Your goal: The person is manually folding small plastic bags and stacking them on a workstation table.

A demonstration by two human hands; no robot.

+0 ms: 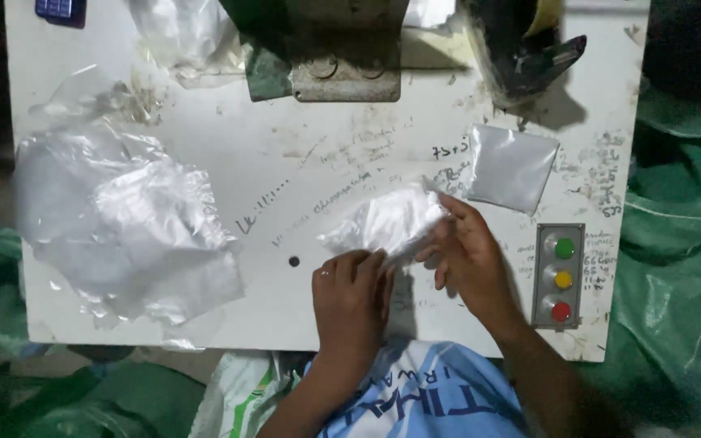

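Head view: the white surface [302, 138] has bare room mid-board, loose plastic sheets [123, 219] toward its left edge. Left hand [350, 296] and right hand [468, 251] each close a pinching grip on a crumpled clear bag [387, 223] near the front edge, a flat silver pouch [511, 166] just beyond.

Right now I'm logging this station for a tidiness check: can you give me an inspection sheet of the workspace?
Surface: white table, stained, scuffed and scribbled on.
Job's things: crumpled clear plastic bag, held by both hands above the table.
Clutter: loose pile of clear plastic sheets at left; flat silvery pouch at right.
Grippers: left hand and right hand both pinch the bag.
Cables: nothing seen.
Surroundings: three-button panel in green, yellow, red; grey machine base at the far edge; green sheeting around the table.
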